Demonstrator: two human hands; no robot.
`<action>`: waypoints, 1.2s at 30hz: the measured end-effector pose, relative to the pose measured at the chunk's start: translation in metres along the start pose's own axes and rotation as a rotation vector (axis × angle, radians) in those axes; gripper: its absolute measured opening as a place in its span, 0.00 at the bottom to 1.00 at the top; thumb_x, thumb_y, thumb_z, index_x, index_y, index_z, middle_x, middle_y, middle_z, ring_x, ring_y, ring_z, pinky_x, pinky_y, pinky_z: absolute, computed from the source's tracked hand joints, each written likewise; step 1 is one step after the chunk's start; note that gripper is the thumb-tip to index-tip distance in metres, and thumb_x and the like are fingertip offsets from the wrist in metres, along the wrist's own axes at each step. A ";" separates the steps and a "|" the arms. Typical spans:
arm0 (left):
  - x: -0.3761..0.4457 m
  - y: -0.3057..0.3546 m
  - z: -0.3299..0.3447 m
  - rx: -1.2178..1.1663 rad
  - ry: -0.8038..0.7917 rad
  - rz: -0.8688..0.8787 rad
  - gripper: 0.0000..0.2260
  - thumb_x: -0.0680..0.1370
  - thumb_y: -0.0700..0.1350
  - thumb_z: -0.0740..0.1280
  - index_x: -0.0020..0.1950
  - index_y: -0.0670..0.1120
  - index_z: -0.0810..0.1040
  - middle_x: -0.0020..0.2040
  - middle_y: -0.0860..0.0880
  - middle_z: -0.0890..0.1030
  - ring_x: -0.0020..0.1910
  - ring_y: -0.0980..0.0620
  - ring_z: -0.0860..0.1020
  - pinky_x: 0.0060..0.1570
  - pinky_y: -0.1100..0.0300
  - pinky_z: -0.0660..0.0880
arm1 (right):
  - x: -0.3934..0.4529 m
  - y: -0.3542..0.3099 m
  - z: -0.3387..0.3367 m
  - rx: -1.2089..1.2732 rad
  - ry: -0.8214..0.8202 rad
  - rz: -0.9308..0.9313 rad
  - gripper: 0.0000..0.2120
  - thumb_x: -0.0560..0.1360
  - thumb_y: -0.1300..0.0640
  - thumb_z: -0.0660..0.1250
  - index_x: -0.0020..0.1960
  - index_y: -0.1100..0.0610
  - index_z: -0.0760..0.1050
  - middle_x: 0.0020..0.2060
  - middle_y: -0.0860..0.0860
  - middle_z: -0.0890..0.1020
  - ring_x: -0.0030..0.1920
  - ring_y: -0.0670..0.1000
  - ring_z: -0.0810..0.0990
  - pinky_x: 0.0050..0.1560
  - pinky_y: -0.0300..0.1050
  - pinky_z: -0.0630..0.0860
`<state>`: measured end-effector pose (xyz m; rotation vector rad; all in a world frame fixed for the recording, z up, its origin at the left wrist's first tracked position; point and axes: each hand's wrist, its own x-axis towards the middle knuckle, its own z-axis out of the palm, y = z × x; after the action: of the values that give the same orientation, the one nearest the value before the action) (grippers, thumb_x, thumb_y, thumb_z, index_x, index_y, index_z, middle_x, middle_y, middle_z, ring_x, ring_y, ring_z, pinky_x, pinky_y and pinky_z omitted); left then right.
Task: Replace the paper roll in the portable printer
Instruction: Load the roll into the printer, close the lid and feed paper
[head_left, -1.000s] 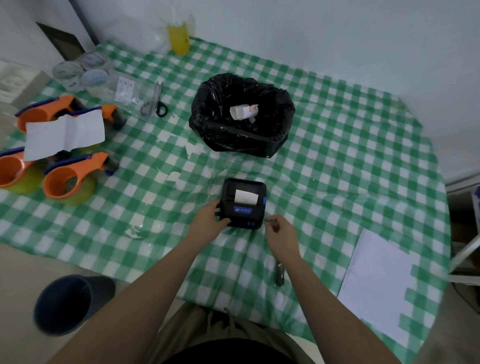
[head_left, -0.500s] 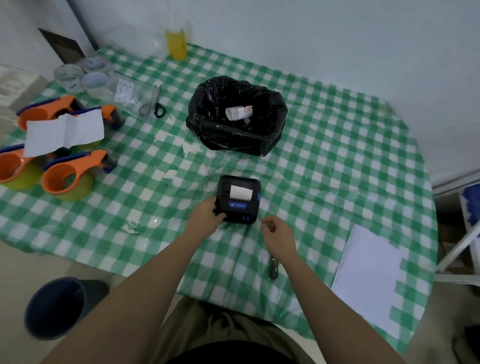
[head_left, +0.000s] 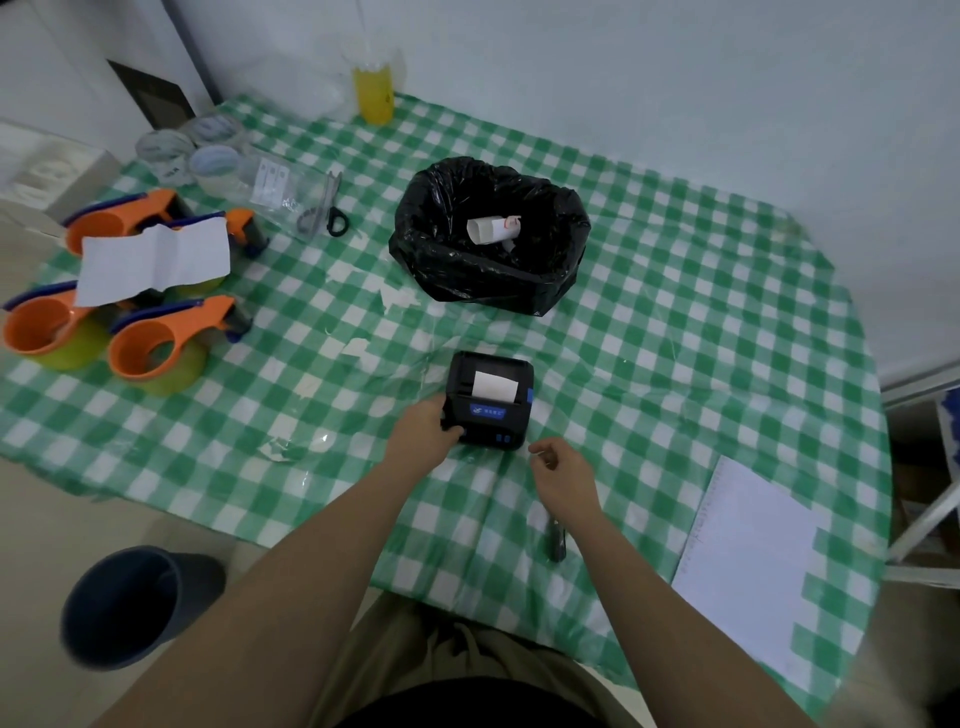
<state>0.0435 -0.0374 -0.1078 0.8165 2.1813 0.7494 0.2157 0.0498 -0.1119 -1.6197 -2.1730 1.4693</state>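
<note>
The small black portable printer (head_left: 491, 397) lies on the green checked tablecloth (head_left: 649, 364), lid closed, with a short white strip of paper (head_left: 494, 385) sticking out of its slot. My left hand (head_left: 423, 428) grips the printer's near left corner. My right hand (head_left: 561, 475) hovers just off the printer's near right corner, fingers curled, holding nothing I can make out. A used white paper roll (head_left: 491, 228) lies inside the black bin bag (head_left: 488, 275) behind the printer.
Three orange tape dispensers (head_left: 156, 343) and a white sheet (head_left: 150, 260) sit at the left, with scissors (head_left: 332, 205), tape rolls (head_left: 213, 161) and a yellow bottle (head_left: 373, 91) behind. A white notepad (head_left: 748, 566) lies at the right; a dark pen-like object (head_left: 556, 540) is under my right wrist. A grey bucket (head_left: 124, 605) stands on the floor.
My right hand has drawn slightly back from the printer's near right corner. My left hand keeps its grip on the printer. The view has shifted a little.
</note>
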 end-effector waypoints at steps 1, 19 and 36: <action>0.000 0.000 0.000 0.006 0.001 -0.004 0.18 0.71 0.40 0.69 0.61 0.43 0.74 0.57 0.40 0.81 0.53 0.41 0.80 0.53 0.46 0.77 | 0.001 0.000 0.000 0.004 -0.001 0.001 0.09 0.77 0.63 0.59 0.54 0.59 0.75 0.34 0.46 0.73 0.28 0.46 0.69 0.28 0.39 0.67; 0.004 -0.001 -0.001 0.052 -0.011 -0.015 0.17 0.72 0.42 0.69 0.60 0.44 0.75 0.56 0.42 0.82 0.54 0.42 0.79 0.53 0.48 0.77 | 0.011 -0.002 0.012 0.057 0.080 0.002 0.10 0.78 0.62 0.58 0.56 0.57 0.75 0.41 0.49 0.77 0.32 0.45 0.72 0.30 0.37 0.68; 0.005 -0.002 -0.002 0.067 -0.010 -0.010 0.16 0.72 0.42 0.69 0.59 0.44 0.76 0.54 0.41 0.83 0.53 0.42 0.80 0.51 0.52 0.77 | 0.014 -0.004 0.014 0.080 0.074 0.044 0.13 0.77 0.63 0.59 0.60 0.57 0.71 0.46 0.52 0.77 0.35 0.46 0.73 0.30 0.38 0.68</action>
<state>0.0387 -0.0354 -0.1095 0.8404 2.2102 0.6697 0.1990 0.0515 -0.1233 -1.6771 -2.0265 1.4627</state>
